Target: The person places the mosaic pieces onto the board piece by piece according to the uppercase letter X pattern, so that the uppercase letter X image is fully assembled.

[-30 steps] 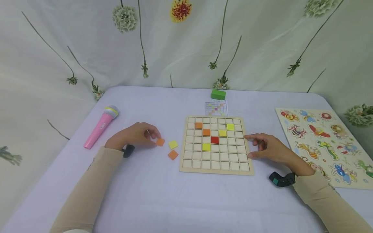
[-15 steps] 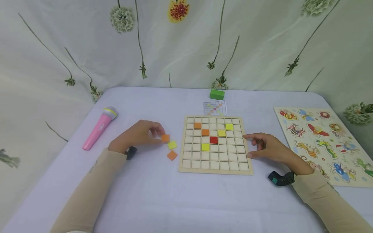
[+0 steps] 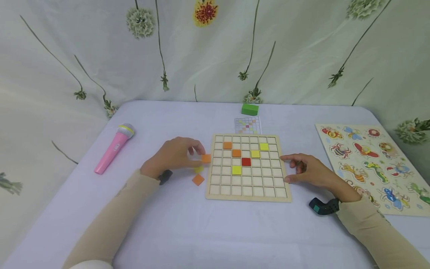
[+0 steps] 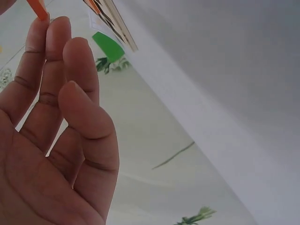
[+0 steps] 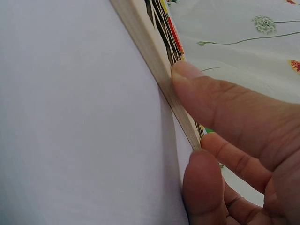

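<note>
My left hand [image 3: 178, 154] pinches an orange square tile [image 3: 206, 158] between thumb and fingertips, at the left edge of the wooden grid board [image 3: 248, 196]. The left wrist view shows the tile edge-on at the fingertips. Below that hand lie a yellow tile [image 3: 198, 169], partly hidden, and another orange tile [image 3: 198, 179]. On the board sit two orange tiles, several yellow ones and a red tile [image 3: 246, 161]. My right hand [image 3: 310, 172] touches the board's right edge with thumb and index finger; its thumb lies at the board's rim [image 5: 161, 70] in the right wrist view.
A printed pattern card [image 3: 248, 125] lies behind the board, with a green block [image 3: 250, 109] at its far end. A pink toy microphone [image 3: 114, 149] lies at the left. An insect puzzle board [image 3: 373, 168] lies at the right, near my right forearm.
My left hand has picked up the orange tile from the table and carried it rightward to the board's left edge, partly covering the yellow tile. My right hand stays at the board's edge.
</note>
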Tool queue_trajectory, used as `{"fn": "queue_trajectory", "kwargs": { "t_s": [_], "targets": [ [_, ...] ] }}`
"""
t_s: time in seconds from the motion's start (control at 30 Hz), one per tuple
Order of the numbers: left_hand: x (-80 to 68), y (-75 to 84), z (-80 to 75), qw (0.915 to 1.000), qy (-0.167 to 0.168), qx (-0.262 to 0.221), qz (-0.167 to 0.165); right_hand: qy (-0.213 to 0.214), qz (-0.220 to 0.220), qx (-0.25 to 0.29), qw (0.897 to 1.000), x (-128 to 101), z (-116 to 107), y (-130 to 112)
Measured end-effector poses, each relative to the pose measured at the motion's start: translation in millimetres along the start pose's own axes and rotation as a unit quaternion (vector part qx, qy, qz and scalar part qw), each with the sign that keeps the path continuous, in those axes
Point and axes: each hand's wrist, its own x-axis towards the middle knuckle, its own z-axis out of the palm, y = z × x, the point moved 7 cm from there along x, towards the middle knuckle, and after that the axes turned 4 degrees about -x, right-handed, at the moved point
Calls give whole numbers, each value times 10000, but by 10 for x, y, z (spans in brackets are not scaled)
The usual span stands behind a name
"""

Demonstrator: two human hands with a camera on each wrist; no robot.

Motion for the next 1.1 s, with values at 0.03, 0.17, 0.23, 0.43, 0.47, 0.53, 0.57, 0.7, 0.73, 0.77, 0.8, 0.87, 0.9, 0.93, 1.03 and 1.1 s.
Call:
{"fn": "queue_trajectory", "kwargs": {
  "t_s": [0.03,0.17,0.23,0.43,0.47,0.53,0.57,0.7,0.73,0.77,0.8,0.87,0.9,0.93,1.03,1.1],
  "targets": [
    [16,35,13,10000,-8,9,4,0,-7,-13,10000,-1,0,4],
    [101,165,79,10000,-57,31,48,5,-24,-22,10000,5,-2,2],
    [149,228,117,9999,-78,74,104,4,-28,-21,10000,9,-3,-3],
    [257,425,208,9991,-48,95,413,-3,-50,-5,10000,14,-4,-9],
    [268,455,220,9989,-35,92,468,-3,-62,-16,10000,13,-4,-7],
    [293,520,237,9981,10,122,608,-5,-75,-42,10000,11,-4,-2],
    [307,549,250,9978,25,137,654,-4,-72,-53,10000,10,-4,1],
    [353,664,294,9968,9,228,771,3,-41,-128,9999,8,-7,17],
    [361,697,302,9966,-24,245,786,6,-31,-140,9999,8,-8,19],
    [371,727,316,9965,-50,264,793,7,-18,-149,9999,8,-9,22],
    [378,763,323,9959,-68,293,848,9,-13,-160,9999,8,-10,24],
    [393,830,344,9948,-105,361,942,9,-17,-168,9999,7,-12,24],
    [400,861,354,9943,-119,381,987,8,-27,-157,9999,6,-12,23],
    [409,891,367,9941,-154,375,1001,9,-42,-145,9999,6,-12,18],
    [452,950,424,9936,-243,457,1006,6,-76,-102,9999,9,-9,6],
    [489,980,468,9936,-360,483,959,4,-86,-87,9999,12,-6,1]
  ]
}}
